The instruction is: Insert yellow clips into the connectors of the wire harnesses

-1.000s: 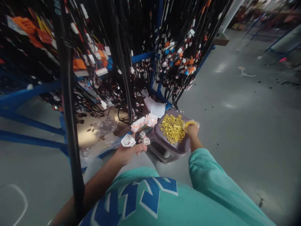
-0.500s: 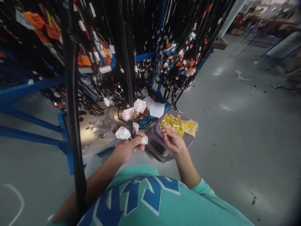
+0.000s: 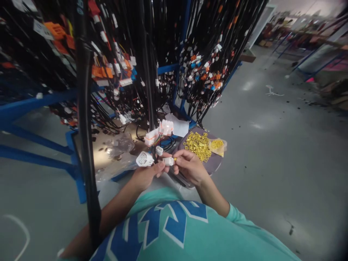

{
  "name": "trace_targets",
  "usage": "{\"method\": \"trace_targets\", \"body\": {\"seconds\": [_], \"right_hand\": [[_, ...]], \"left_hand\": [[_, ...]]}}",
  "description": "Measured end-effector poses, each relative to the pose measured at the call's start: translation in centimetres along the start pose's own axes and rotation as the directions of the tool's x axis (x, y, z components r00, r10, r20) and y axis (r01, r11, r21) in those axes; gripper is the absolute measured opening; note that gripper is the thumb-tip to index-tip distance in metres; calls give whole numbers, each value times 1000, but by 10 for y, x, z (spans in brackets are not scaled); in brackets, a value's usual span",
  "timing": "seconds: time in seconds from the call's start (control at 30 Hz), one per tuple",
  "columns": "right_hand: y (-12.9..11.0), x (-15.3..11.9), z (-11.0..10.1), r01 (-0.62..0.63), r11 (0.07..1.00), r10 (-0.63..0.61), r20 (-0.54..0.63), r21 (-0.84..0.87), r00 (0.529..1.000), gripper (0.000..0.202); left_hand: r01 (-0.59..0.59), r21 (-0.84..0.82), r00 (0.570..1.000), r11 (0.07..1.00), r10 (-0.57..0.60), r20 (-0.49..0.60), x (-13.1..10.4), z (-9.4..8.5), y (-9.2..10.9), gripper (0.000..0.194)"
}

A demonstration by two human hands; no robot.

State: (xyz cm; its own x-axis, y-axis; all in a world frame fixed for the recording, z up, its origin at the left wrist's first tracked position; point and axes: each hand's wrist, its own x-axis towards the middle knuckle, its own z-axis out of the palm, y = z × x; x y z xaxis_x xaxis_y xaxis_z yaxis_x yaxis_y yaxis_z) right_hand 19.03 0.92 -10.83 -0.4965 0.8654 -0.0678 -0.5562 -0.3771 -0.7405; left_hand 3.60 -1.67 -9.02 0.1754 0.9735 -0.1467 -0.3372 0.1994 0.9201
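Note:
My left hand (image 3: 148,174) pinches a small white connector (image 3: 169,161) between thumb and fingers. A larger white connector (image 3: 144,159) and another small white one (image 3: 159,150) stick out beside that hand. My right hand (image 3: 191,167) is closed on a tiny yellow piece (image 3: 175,159), held at the open end of the small white connector. Whether the two touch is too small to tell. Beyond my hands, white connectors with orange edges (image 3: 159,132) hang on wires. Many yellow pieces (image 3: 198,145) lie on a grey stool (image 3: 214,163) at the right.
Black cable bundles (image 3: 84,90) with white, orange and blue connectors hang from a blue frame (image 3: 38,101). One thick bundle drops close at my left. A bag of small yellow pieces (image 3: 217,144) sits on the stool. Clear plastic bags (image 3: 119,145) lie beneath the cables.
My right hand has moved left from the yellow pile to the small white connector, bringing a yellow piece. My left hand still holds the connector. The view has shifted slightly.

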Motion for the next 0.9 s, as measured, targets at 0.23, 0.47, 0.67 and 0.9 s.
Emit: {"method": "trace_targets", "body": {"seconds": [0.23,0.47,0.67,0.9], "right_hand": [[-5,-5,11,126,981,-136,-61,-147,989,23],[-15,-16,15,170,901,-178,17,-398,984,14],[-20,-21,23,226,715,-310,-10,-661,951,6],[-21,-19,24,315,502,-414,96,-806,905,8]], "left_hand": [[36,9,999,999,-36,37,-2,0,5,47],[32,-58,999,998,-31,20,0,-2,8,43],[24,-49,999,999,-22,28,-1,-4,5,38],[18,-31,1000,999,-18,9,-1,-2,5,38]]}}
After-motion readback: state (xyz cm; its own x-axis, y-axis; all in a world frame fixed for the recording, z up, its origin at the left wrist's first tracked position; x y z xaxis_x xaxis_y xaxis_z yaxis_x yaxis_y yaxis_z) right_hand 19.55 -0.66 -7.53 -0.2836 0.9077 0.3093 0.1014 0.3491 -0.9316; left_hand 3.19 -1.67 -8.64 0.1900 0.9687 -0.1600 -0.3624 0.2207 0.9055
